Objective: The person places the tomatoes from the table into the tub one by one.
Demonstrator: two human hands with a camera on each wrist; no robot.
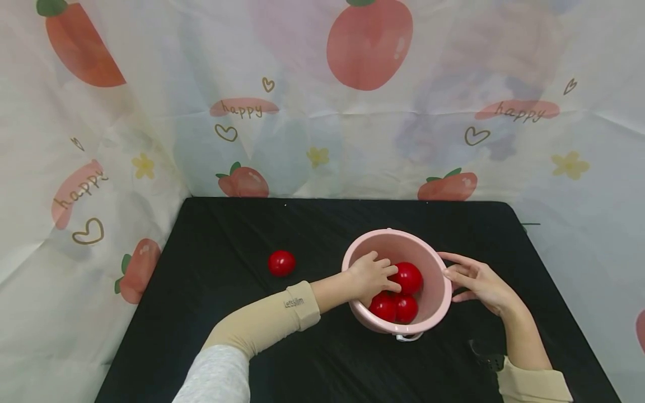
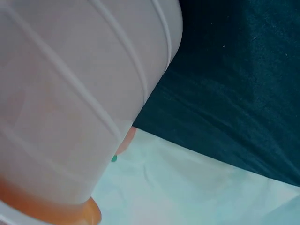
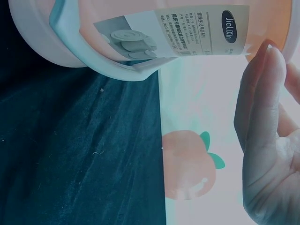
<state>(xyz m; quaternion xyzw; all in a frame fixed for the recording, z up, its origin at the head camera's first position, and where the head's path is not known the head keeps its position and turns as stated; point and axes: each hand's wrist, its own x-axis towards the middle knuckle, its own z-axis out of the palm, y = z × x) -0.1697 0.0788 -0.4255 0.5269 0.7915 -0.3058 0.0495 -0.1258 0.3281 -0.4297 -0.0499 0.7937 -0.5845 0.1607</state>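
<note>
A pink bucket (image 1: 428,322) stands upright on the black-covered table, with red balls (image 1: 406,279) visible inside it. My left hand (image 1: 369,277) reaches over the bucket's left rim, its fingers spread beside the upper ball. That hand is out of sight in the left wrist view, where the bucket's ribbed outer wall (image 2: 65,108) fills much of the picture. On the other side, my right hand (image 1: 484,285) touches the bucket near the rim with extended fingers and thumb. The right wrist view shows this thumb (image 3: 269,93) against the outer wall, beside a printed label (image 3: 206,33).
Another red ball (image 1: 281,263) lies on the black table cover (image 1: 227,235), left of the bucket. The bucket's pale handle (image 3: 110,68) hangs down at its near side. A fruit-patterned curtain (image 1: 302,134) rises behind and left of the table.
</note>
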